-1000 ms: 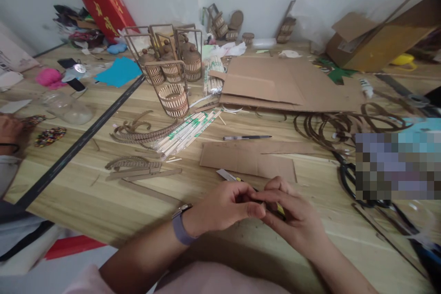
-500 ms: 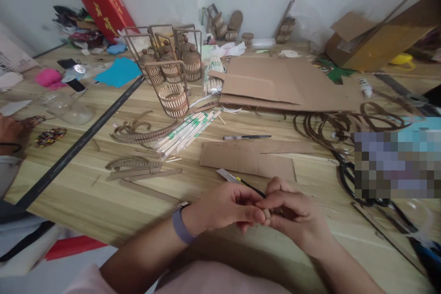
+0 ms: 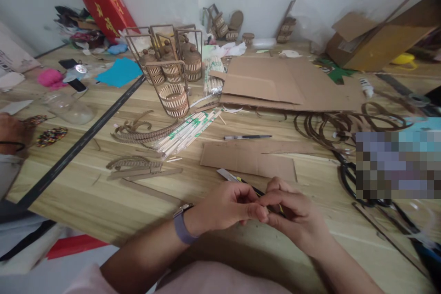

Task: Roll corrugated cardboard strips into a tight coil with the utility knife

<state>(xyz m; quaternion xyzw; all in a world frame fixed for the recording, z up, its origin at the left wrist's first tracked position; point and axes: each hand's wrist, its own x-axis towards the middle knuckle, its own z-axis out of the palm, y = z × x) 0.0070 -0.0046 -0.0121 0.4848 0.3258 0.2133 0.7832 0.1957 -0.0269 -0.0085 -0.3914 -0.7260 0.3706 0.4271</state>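
Observation:
My left hand [image 3: 234, 206] and my right hand [image 3: 298, 216] meet above the near edge of the table, thumbs and fingertips pinched together. Between them is a small tan piece, almost wholly covered by the fingers, so its kind does not show. A utility knife [image 3: 225, 174] with a black and yellow handle lies just behind the hands, its handle partly hidden by them. Beyond it is a flat cardboard strip [image 3: 248, 161], and a black pen [image 3: 248, 137] lies farther back. Around my left wrist is a watch with a purple band [image 3: 184, 227].
Small slatted baskets with tall handles [image 3: 174, 101] stand at the back left, near wrapped chopsticks [image 3: 188, 133] and curved corrugated strips [image 3: 134, 165]. Cardboard sheets [image 3: 262, 80] lie at the back. Brown coils [image 3: 320, 128] and scissors [image 3: 347, 179] lie right. Another person's hand [image 3: 10, 133] shows at left.
My fingertips have closed further over the small tan piece, which showed more plainly before. The left thumb has shifted slightly. Things on the table stay where they were.

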